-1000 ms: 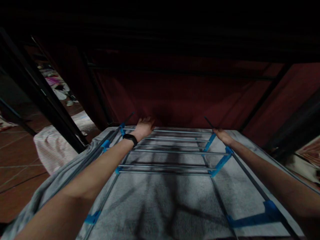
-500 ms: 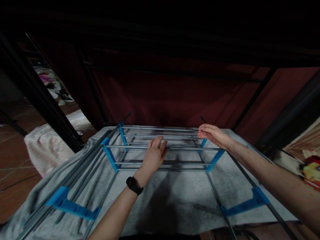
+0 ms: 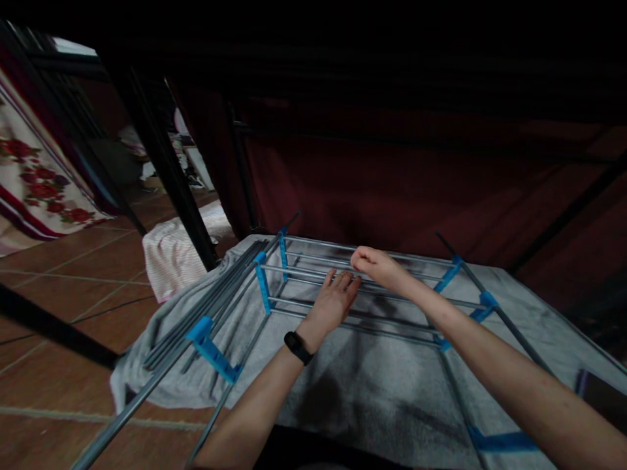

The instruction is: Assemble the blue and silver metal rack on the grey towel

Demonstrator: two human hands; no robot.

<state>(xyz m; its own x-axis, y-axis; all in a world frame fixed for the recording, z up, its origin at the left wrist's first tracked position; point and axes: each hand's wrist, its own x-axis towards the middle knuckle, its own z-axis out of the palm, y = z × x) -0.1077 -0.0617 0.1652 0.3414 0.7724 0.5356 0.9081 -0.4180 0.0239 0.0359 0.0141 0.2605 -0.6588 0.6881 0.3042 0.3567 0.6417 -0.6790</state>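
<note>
**Though the left is crowded, a rack [image 3: 392, 322] rests on a grey blanket [image 3: 406, 365]**

While a flowered cloth [image 3: 42, 189] is well left of the grip, a black post [image 3: 171, 176] and striped cloth [image 3: 174, 258] are nearer. Loose rods [image 3: 208, 301] lie just left of the rack. The left hand [image 3: 333, 303], fingers spread, is over its bars, contact unclear. Beside it the right hand [image 3: 377, 264] is curled; whether it grips anything cannot be told. Behind hangs a red curtain [image 3: 343, 196].
</note>
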